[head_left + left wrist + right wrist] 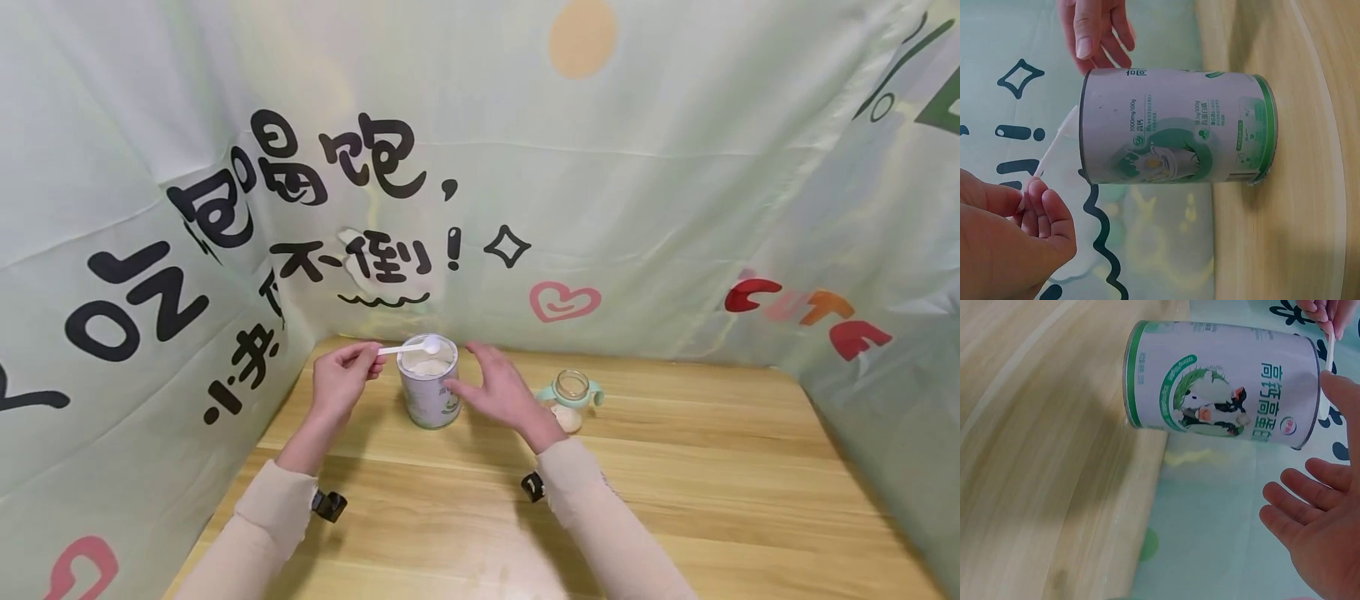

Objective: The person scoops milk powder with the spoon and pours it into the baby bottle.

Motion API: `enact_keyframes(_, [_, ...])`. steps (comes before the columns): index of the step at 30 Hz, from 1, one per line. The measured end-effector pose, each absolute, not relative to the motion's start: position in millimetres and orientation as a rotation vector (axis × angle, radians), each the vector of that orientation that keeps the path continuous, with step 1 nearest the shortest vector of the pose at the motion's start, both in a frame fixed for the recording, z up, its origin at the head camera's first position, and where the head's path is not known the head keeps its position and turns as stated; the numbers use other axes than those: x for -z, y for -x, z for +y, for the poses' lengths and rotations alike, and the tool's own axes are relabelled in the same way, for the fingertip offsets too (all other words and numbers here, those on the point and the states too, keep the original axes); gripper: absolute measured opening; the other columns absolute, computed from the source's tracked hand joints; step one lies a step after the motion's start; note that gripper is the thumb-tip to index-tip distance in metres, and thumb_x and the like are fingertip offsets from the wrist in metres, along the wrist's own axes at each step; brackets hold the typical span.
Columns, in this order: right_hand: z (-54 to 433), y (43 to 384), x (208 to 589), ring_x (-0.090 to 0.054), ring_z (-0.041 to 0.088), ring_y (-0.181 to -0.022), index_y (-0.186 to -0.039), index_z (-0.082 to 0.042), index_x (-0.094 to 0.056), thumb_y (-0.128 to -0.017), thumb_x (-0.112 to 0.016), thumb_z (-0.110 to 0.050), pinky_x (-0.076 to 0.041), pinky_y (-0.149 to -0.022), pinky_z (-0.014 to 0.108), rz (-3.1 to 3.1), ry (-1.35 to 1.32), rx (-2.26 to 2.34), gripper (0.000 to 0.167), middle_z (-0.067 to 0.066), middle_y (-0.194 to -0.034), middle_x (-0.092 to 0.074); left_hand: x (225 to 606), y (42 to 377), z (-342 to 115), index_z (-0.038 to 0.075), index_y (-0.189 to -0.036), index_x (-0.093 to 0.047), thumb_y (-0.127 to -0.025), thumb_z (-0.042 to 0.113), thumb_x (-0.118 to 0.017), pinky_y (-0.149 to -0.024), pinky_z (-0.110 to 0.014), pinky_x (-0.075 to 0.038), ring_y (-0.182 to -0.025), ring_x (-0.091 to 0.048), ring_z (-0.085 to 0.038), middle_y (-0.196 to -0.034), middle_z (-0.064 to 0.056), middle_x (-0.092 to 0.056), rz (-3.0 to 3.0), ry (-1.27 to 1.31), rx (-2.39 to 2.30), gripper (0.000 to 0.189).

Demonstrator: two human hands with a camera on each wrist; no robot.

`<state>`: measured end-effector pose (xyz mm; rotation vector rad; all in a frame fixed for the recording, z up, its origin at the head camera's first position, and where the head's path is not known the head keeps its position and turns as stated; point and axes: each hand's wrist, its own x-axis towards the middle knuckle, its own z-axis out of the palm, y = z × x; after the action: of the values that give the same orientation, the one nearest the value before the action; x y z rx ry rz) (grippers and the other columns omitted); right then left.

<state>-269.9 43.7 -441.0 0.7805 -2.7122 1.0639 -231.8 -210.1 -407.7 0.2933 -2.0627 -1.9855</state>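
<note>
A milk powder can [431,400], white with a green base band and a cow picture [1210,403], stands upright on the wooden table. Pale powder [429,364] shows inside its open top. My left hand [341,379] is left of the can and pinches the handle of a white scoop [405,350] between thumb and fingers. The bowl of the scoop [431,343] is over the can's mouth. On the other side, my right hand [498,387] has its fingers spread, the thumb [1338,394] right at the can's rim. It grips nothing.
Right of my right hand stands a lidless bottle [572,385] with mint-green handles, a pale rounded thing [566,419] in front of it. Behind the wooden table [675,467] hangs a printed cloth [645,208], which also closes off both sides.
</note>
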Motion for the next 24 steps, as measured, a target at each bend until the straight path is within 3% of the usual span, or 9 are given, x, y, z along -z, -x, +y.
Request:
enact_keyframes(8, [30.9, 268.3, 441.9, -0.049, 0.04, -0.147, -0.155, -0.002, -0.046, -0.097, -0.073, -0.049, -0.04, -0.124, 0.056, -2.707, -0.793, -1.103, 0.08, 0.022, -0.157, -0.052, 407.6, 229.0, -213.5, -0.014, -0.122, -0.069, -0.105, 0.012, -0.066, -0.072, -0.017, -0.062, -0.071, -0.07, -0.003, -0.076, 0.009, -0.074, -2.079, -0.288, 1.932, 0.032])
enact_keyframes(17, [25.6, 267.0, 445.2, -0.048, 0.041, -0.147, -0.156, -0.004, -0.045, -0.099, -0.07, -0.051, -0.04, -0.123, 0.057, -2.705, -0.766, -1.128, 0.078, 0.021, -0.158, -0.051, 408.3, 228.9, -215.7, -0.013, -0.119, -0.072, -0.103, 0.01, -0.067, -0.07, -0.014, -0.061, -0.069, -0.069, -0.001, -0.075, 0.01, -0.074, -2.109, -0.282, 1.858, 0.028])
enact_keyframes(24, [24.5, 266.4, 445.3, -0.049, 0.041, -0.147, -0.156, -0.004, -0.046, -0.1, -0.069, -0.049, -0.041, -0.123, 0.057, -2.699, -0.769, -1.122, 0.075, 0.021, -0.158, -0.051, 410.4, 228.3, -215.5, -0.003, -0.113, -0.078, -0.1, 0.018, -0.071, -0.067, -0.014, -0.058, -0.071, -0.067, 0.002, -0.088, -0.007, -0.08, -2.253, -0.246, 1.62, 0.025])
